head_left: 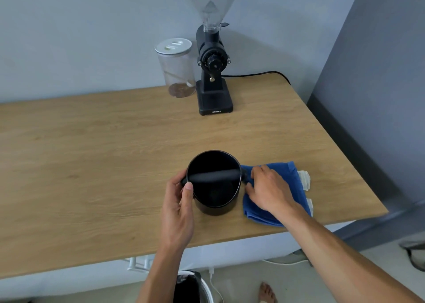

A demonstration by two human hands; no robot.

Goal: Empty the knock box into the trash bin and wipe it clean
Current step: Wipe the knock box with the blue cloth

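A black round knock box (215,191) with a bar across its mouth stands upright on the wooden table (92,164), near the front edge. My left hand (180,207) grips its left side, thumb on the rim. A folded blue cloth (292,187) lies just right of the box. My right hand (268,191) rests flat on that cloth, fingers spread and touching the box's right side. Below the table's front edge, the white rim and black liner of a trash bin (195,286) show between my forearms.
A black coffee grinder (212,68) with a clear hopper stands at the back of the table, its cable running right. A clear jar (177,70) with a white lid is left of it. A grey wall is at the right, a bare foot (266,292) on the floor.
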